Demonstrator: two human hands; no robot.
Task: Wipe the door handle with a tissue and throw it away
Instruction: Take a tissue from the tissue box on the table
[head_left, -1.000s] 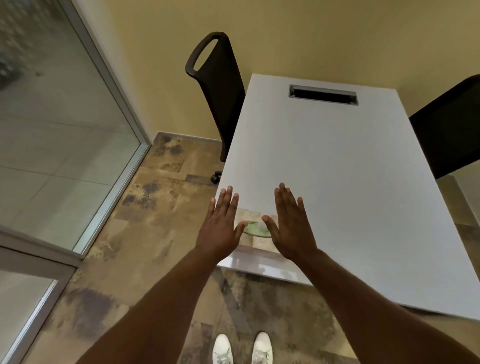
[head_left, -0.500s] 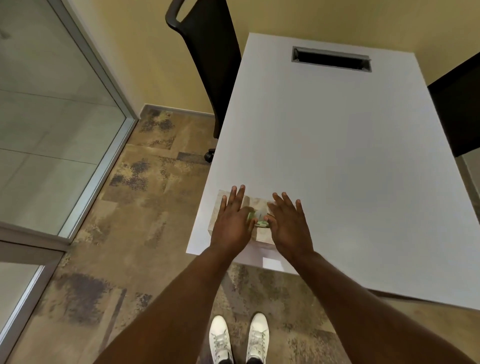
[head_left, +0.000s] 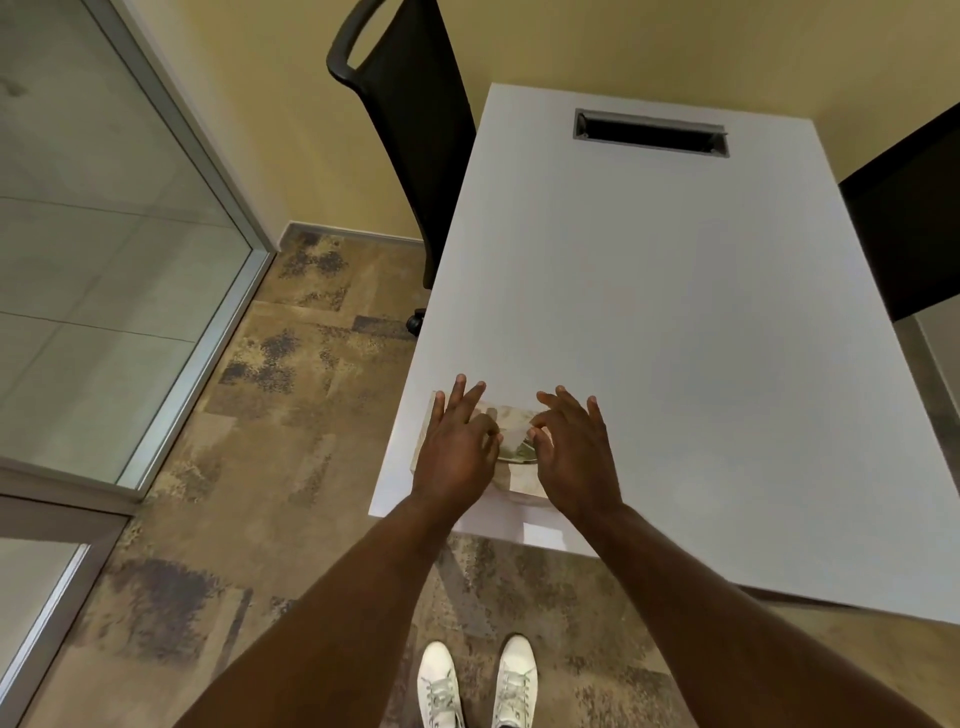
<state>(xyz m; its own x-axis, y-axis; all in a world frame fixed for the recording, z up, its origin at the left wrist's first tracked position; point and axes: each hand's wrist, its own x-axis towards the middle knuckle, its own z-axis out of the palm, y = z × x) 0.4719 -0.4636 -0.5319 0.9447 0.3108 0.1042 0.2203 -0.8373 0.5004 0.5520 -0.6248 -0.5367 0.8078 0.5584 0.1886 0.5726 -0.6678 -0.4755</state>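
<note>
On the table (head_left: 675, 312) corner, you are bracing the tissue box (head_left: 511, 415) with your flat, open left hand (head_left: 457, 457) while your right hand (head_left: 574, 460) is pinching the thin, tear-prone tissue (head_left: 514, 435) at the slot.

Both forearms are bare, no sleeves showing, and the left hand (head_left: 457, 457) and right hand (head_left: 574, 460) carry nothing; below, a pair of white lace-up canvas sneakers (head_left: 475, 686) with pale laces

Both hands cover most of the beige cardboard tissue box (head_left: 511, 418); its opening is half hidden. The second black chair (head_left: 914, 228) is cut off at the right edge.
</note>
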